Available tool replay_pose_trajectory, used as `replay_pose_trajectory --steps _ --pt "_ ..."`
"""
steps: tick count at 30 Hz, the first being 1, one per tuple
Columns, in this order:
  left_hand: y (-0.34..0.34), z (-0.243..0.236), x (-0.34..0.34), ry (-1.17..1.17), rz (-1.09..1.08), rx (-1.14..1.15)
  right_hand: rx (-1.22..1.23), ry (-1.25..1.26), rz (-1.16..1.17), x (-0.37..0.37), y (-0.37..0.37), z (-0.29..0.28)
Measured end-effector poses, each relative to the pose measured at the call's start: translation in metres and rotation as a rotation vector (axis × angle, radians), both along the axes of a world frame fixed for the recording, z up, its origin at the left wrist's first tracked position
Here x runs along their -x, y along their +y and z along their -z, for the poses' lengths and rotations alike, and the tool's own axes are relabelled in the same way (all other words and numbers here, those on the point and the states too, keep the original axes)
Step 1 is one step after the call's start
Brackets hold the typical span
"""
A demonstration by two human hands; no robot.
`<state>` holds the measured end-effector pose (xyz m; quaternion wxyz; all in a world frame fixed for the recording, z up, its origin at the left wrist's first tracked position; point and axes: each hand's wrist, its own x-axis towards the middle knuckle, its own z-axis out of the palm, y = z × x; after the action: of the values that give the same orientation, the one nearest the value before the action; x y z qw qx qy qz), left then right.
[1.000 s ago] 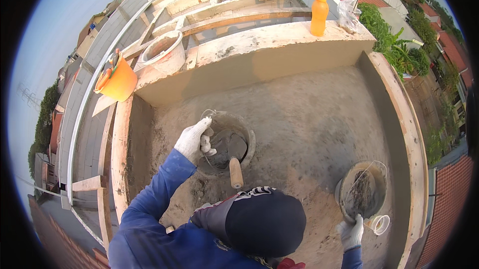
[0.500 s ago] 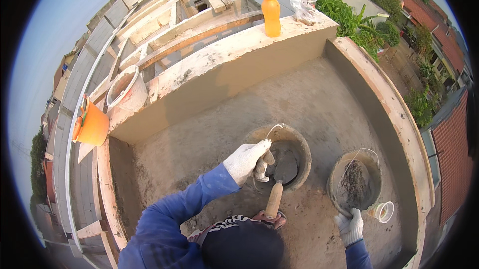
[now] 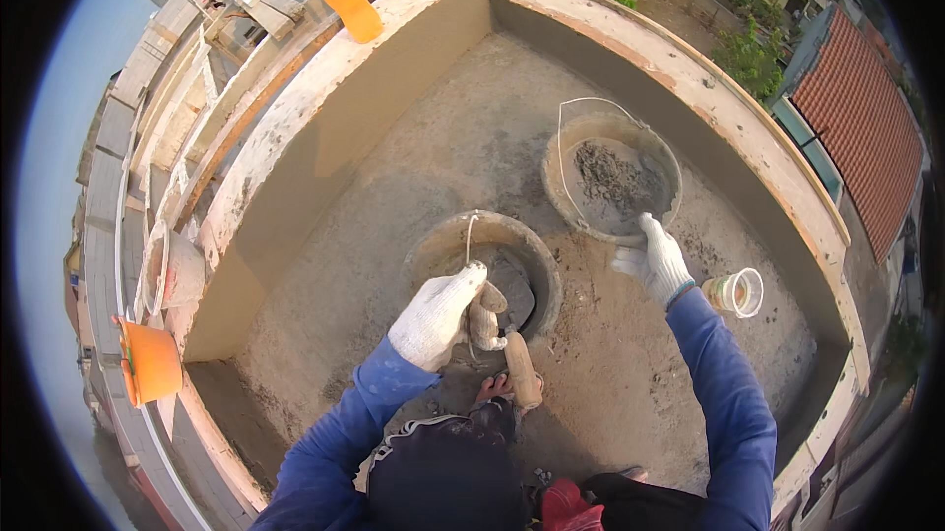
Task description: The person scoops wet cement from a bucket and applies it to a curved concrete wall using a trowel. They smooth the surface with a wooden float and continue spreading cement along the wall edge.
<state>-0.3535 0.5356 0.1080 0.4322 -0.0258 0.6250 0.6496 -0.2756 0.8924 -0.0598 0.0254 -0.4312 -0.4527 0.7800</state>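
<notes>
Near bucket point(image 3: 549, 277) sat on the concrete floor point(image 3: 610, 354) just ahead of the left hand point(image 3: 445, 317), grip curled around its wire handle point(image 3: 470, 238), wooden tool handle point(image 3: 525, 375) poking out bodyward, while the right hand point(image 3: 661, 260) touched the farther bucket point(image 3: 673, 177)'s rim, couldn't tell how firmly.

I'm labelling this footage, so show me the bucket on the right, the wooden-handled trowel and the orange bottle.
Bucket on the right point(image 3: 603, 128): head view, on its inner wall.
Wooden-handled trowel point(image 3: 524, 372): head view, on its handle.
Orange bottle point(image 3: 350, 5): head view, mid-body.
</notes>
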Motion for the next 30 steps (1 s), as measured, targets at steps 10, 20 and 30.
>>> replay_pose_trajectory --steps 10,20,30 --pt "0.054 -0.007 -0.049 0.049 0.210 0.003 -0.147 -0.253 -0.516 -0.188 -0.024 -0.031" --pt "0.150 -0.015 -0.127 -0.168 0.675 -0.027 -0.653 -0.274 -0.823 -0.327 -0.057 -0.175" --pt "0.261 -0.017 -0.254 -0.313 1.097 0.058 -0.661 -0.596 -0.473 -0.429 -0.081 -0.147"
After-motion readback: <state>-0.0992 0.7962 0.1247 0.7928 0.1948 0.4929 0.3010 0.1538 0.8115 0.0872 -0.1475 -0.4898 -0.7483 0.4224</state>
